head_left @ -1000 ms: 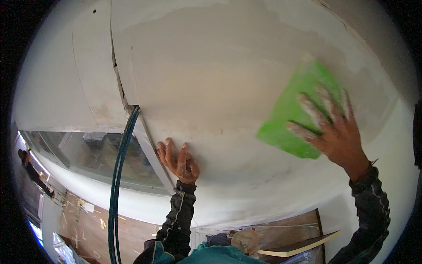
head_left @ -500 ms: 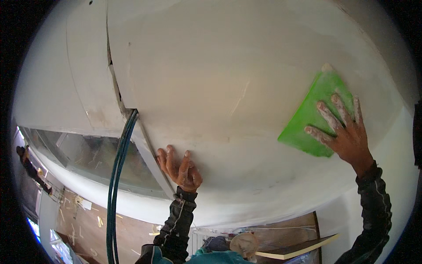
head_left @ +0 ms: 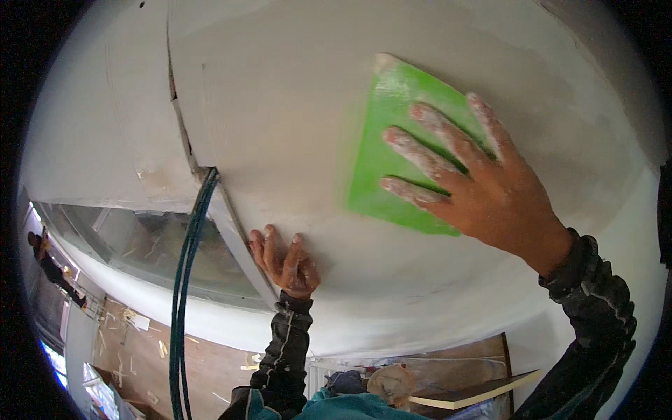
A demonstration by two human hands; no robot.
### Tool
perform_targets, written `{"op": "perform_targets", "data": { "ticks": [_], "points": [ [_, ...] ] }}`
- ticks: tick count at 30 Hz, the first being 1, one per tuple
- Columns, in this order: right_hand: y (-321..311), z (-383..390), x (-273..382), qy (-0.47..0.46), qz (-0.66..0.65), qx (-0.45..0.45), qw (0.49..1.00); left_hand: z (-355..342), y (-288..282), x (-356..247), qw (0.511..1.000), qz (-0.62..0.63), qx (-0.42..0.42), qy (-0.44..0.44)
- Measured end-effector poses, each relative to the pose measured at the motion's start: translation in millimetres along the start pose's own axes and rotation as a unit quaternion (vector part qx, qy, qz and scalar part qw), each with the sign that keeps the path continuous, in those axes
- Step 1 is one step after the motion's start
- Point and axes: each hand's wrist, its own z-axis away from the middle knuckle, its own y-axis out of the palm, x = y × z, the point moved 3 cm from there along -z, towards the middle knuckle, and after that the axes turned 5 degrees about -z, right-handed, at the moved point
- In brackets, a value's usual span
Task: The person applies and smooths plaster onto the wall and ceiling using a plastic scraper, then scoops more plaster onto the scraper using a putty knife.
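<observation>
My right hand (head_left: 483, 185) holds a green sheet (head_left: 392, 164) flat against the pale plastered surface (head_left: 294, 91). The sheet looks like sandpaper, with one light-coloured corner. White powder coats the spread fingers; what lies under the palm is hidden. Lower and to the left, my left hand (head_left: 288, 266) rests on the same surface beside the edge of the recessed opening (head_left: 241, 241). Its fingers are apart and a little bent, and nothing shows in them.
Dark blue-green cables (head_left: 187, 280) hang from a gap by the opening. A long crack (head_left: 183, 129) runs up the surface. Below are a floor (head_left: 150, 350) strewn with scraps, a round tub (head_left: 390, 383) and a board (head_left: 476, 393). Another person (head_left: 52, 266) stands far left.
My right hand has swept left and slightly up across the surface, carrying the green sheet. My left hand has stayed in nearly the same place.
</observation>
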Motion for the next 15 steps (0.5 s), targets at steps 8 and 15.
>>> {"op": "perform_targets", "data": {
  "ticks": [8,15],
  "points": [
    [1.5,111.7,-55.0,0.027,0.065,0.081,0.994,-7.0,-1.3,-4.5,1.000,-0.008,0.007,0.012],
    [-1.0,177.5,-73.8,0.049,0.101,0.094,0.989,-3.3,-1.7,-11.0,1.000,-0.012,0.017,0.010]
  ]
}}
